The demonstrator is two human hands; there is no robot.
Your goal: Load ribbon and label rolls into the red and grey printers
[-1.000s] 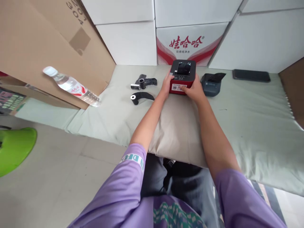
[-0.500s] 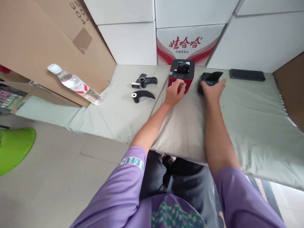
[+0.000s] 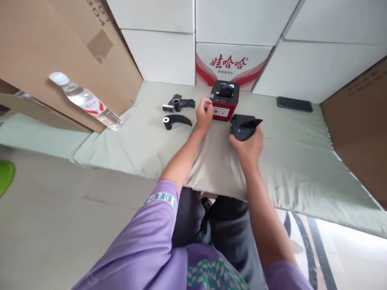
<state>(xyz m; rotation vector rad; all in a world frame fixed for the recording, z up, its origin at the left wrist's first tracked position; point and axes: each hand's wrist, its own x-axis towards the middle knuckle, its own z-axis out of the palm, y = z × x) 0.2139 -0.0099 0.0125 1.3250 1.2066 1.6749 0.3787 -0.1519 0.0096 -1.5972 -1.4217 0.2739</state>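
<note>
right hand (image 3: 248, 146) grasps the dark cover (image 3: 242, 125) beside the red printer (image 3: 224, 105); left hand (image 3: 204, 113) curled, contents hidden.

I'm looking into a storeroom: white cartons (image 3: 163, 56) are stacking up behind, brown cardboard (image 3: 45, 48) is leaning left, bedding (image 3: 302, 153) is covering the floor.

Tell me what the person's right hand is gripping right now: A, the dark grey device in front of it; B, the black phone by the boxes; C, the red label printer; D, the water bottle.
A: the right hand is closed on the dark grey device, while the red label printer stands apart behind it near the left hand.
</note>
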